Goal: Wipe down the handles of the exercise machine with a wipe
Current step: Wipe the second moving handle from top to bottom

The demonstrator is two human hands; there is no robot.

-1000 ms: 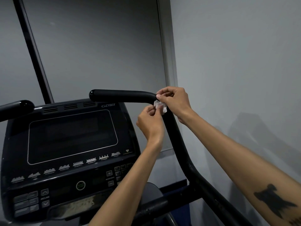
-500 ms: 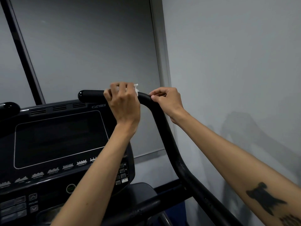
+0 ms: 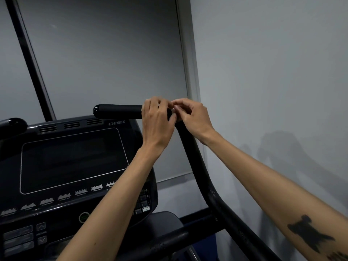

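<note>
The black right handle (image 3: 118, 111) of the exercise machine runs level above the console, then bends down into a sloping bar (image 3: 199, 166). My left hand (image 3: 158, 119) curls over the handle at the bend. My right hand (image 3: 194, 117) meets it from the right, its fingertips pinched against my left fingertips. Only a small pale scrap of the white wipe (image 3: 176, 108) shows between the fingertips of both hands; the rest is hidden and blurred. The rounded end of the left handle (image 3: 13, 125) shows at the left edge.
The dark console (image 3: 71, 161) with its screen and buttons sits below and left of my hands. A grey wall (image 3: 263, 72) stands close on the right. A black diagonal post (image 3: 32, 59) rises at the back left.
My left hand slid left along the handle with the wipe, then came back right to the bend. My right hand stayed at the bend and now meets the left fingertips.
</note>
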